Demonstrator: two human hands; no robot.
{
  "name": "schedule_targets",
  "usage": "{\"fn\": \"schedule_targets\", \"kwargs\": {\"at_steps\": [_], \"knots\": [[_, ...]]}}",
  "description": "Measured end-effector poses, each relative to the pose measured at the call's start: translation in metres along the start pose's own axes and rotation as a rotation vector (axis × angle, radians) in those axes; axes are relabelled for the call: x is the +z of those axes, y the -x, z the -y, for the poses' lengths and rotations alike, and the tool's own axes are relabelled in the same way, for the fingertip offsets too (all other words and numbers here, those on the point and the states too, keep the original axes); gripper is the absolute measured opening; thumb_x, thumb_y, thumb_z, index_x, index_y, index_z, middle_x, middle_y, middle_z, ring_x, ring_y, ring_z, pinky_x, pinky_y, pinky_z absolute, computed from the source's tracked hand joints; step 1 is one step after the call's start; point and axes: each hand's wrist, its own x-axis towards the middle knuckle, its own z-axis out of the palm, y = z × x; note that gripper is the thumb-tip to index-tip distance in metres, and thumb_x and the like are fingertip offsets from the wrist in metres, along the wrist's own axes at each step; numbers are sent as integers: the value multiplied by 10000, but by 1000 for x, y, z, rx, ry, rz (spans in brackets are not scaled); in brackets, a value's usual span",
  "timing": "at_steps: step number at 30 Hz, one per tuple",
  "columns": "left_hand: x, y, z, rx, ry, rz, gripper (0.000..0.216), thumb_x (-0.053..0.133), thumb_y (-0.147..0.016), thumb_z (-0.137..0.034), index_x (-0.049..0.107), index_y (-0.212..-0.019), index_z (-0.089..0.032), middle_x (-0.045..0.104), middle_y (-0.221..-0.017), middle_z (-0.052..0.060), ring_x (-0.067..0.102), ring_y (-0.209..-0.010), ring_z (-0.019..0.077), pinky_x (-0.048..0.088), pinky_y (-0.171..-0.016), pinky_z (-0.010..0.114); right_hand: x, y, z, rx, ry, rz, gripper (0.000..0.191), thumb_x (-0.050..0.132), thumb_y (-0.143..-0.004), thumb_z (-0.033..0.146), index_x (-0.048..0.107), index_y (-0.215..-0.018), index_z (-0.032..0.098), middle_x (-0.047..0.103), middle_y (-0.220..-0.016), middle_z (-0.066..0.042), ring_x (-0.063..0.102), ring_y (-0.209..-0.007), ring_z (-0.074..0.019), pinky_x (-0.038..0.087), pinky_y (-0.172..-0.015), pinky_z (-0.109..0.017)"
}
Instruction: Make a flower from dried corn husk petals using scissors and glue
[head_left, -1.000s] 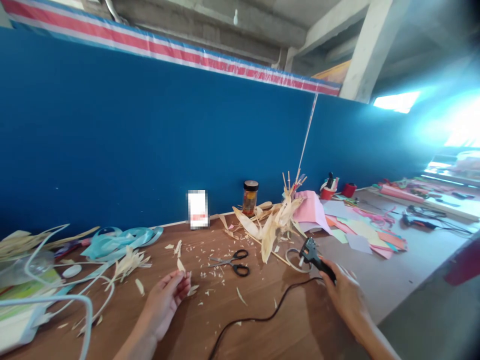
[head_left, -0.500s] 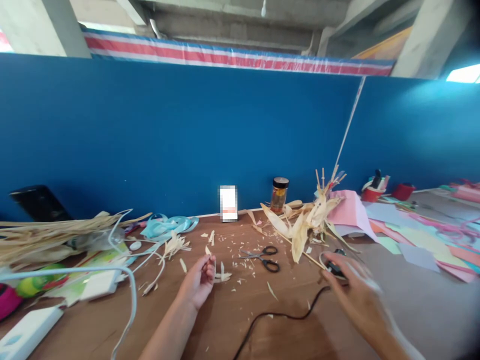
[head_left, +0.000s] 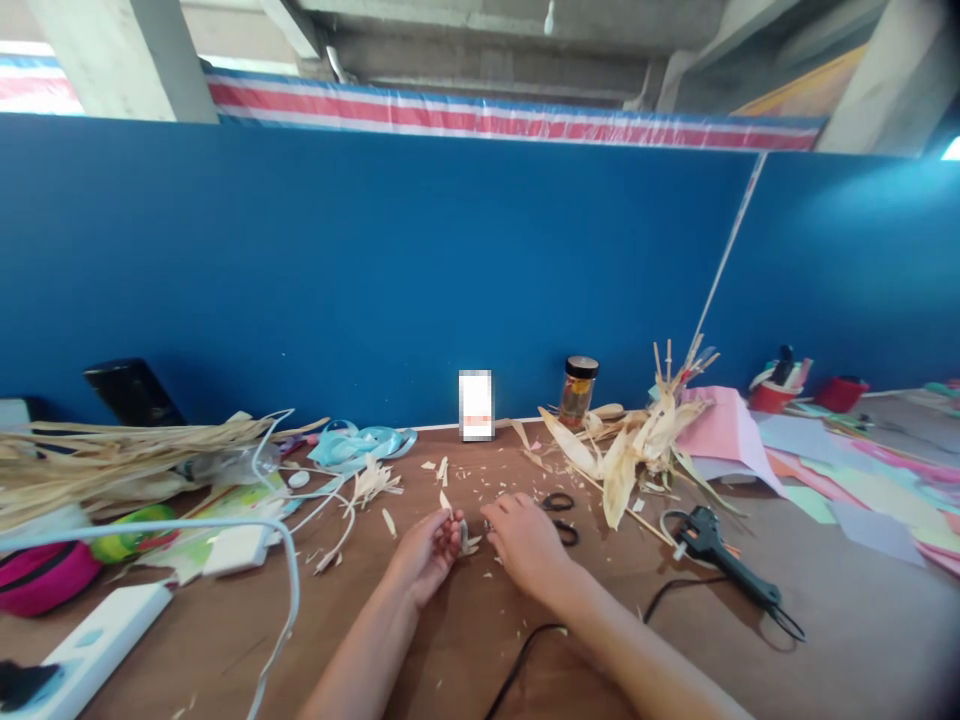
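Observation:
My left hand (head_left: pixel 433 548), palm turned up, pinches a small pale piece of corn husk (head_left: pixel 444 499) that pokes up above the fingertips. Just to its right, my right hand (head_left: pixel 525 535) is palm down over the table with fingers loosely bent; its thumb is hidden. Beneath and behind it lie the black-handled scissors (head_left: pixel 559 502), their blades covered by the hand. Another husk scrap (head_left: pixel 469 545) sits between the two hands. A dark glue gun (head_left: pixel 724 555) rests on the table at the right, apart from my hands.
Dried husks (head_left: pixel 622 460) with sticks, a lidded jar (head_left: pixel 579 390) and coloured paper (head_left: pixel 799 450) are at the right. Left are a husk bundle (head_left: pixel 135 450), blue ribbon (head_left: pixel 360 447), a white cable (head_left: pixel 292 580) and a power strip (head_left: pixel 105 640). A black cord (head_left: pixel 521 665) crosses the front.
My right hand has moved left from the glue gun to the scissors, leaving the gun lying on the table. The left hand still holds the husk piece. The view has turned slightly left.

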Motion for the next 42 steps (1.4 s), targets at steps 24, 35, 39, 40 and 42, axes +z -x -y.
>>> {"fn": "schedule_targets", "kwargs": {"at_steps": [24, 35, 39, 40, 42], "knots": [[-1, 1, -3, -3, 20, -14, 173, 455, -812, -61, 539, -662, -80, 593, -595, 47, 508, -398, 32, 445, -360, 109, -18, 30, -39, 187, -95, 27, 132, 481, -743, 150, 512, -856, 209, 595, -802, -20, 531, -753, -165, 326, -623, -227], [-1, -1, 0, 12, -17, -42, 130, 486, -798, -70, 558, -690, -65, 596, -579, 44, 538, -414, 59, 496, -404, 157, -14, 13, -7, 228, -48, 151, 198, 507, -697, 120, 513, -872, 210, 624, -818, -42, 555, -771, -185, 314, -612, -232], [1, 2, -8, 54, 28, -46, 185, 438, -818, -53, 531, -662, -82, 576, -570, 21, 497, -384, 21, 457, -384, 108, -17, 13, -4, 257, -15, 187, 225, 502, -697, 99, 514, -893, 209, 633, -824, -56, 563, -774, -196, 316, -605, -236], [1, 3, -10, 70, 39, -47, 190, 432, -822, -55, 527, -660, -85, 571, -570, 15, 487, -379, 13, 447, -380, 99, -17, 13, -4, 259, -17, 189, 225, 505, -699, 103, 512, -896, 211, 633, -822, -55, 564, -771, -198, 315, -598, -235], [3, 5, -13, 106, 52, -54, 182, 436, -823, -67, 524, -665, -92, 564, -574, 4, 475, -376, 6, 435, -371, 91, -17, 13, -5, 248, -24, 182, 220, 513, -702, 115, 508, -897, 216, 632, -819, -51, 564, -769, -197, 310, -591, -233]]}}
